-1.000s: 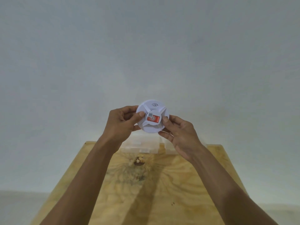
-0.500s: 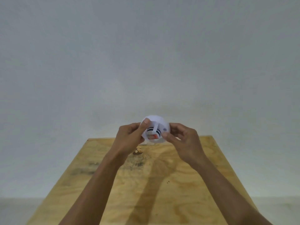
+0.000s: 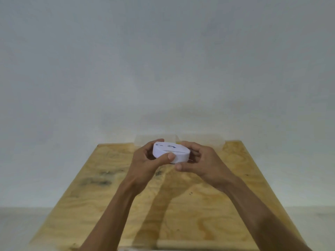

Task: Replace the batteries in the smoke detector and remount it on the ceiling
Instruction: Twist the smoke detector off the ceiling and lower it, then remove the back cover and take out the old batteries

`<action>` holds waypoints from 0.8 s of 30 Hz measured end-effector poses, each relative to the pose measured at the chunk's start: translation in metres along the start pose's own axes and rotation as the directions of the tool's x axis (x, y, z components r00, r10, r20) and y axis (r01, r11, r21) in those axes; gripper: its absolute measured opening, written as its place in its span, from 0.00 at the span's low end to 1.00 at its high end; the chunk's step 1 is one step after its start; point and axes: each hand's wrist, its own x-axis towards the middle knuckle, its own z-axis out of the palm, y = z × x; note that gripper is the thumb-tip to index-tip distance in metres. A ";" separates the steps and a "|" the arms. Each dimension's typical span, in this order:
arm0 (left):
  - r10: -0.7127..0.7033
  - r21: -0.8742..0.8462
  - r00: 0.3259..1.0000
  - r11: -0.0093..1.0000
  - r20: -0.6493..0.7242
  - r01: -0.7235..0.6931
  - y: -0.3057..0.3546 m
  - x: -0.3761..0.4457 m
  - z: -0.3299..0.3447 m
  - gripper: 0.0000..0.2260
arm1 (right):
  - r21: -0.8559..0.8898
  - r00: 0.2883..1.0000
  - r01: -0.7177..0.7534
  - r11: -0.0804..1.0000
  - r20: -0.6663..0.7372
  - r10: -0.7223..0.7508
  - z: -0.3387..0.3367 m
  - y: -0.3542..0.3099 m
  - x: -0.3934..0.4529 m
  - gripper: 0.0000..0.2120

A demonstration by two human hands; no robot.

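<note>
**Holding the smoke detector over the plywood table**

Gripping from both sides, two bare hands keep a white, round smoke detector in the air above the far part of a plywood table. The left hand curls round the detector's left edge: its thumb lies across the near side wall, the nail facing the camera, while its fingers wrap behind the far rim. The right hand cups the right edge, its fingers bent round the far side and its thumb tucked low under the near rim. The detector lies nearly flat, with one broad face turned upward and slightly toward the camera; a few dark marks show on that face, too blurred to read. Whether the housing touches the tabletop cannot be told, since the hands cover its underside. Both forearms reach forward from the lower edge of the view and cast a dark shadow between them on the wood. Behind the table rises a plain pale wall, and a faint translucent shape sits at the table's far edge, too indistinct to identify.
</note>
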 end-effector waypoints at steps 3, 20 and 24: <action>-0.048 0.067 0.996 0.997 0.075 0.043 -0.023 0.004 -0.010 0.37 | -0.012 1.000 -0.009 1.000 -0.009 0.009 0.003 0.024 0.006 0.33; -0.123 0.370 0.958 0.929 0.259 0.019 -0.095 0.016 -0.037 0.37 | -0.212 0.978 -0.093 0.973 -0.203 0.050 0.037 0.119 0.010 0.51; -0.143 0.406 0.952 0.913 0.272 0.022 -0.093 0.015 -0.038 0.43 | -0.241 0.992 -0.069 0.968 -0.120 0.041 0.033 0.115 0.008 0.49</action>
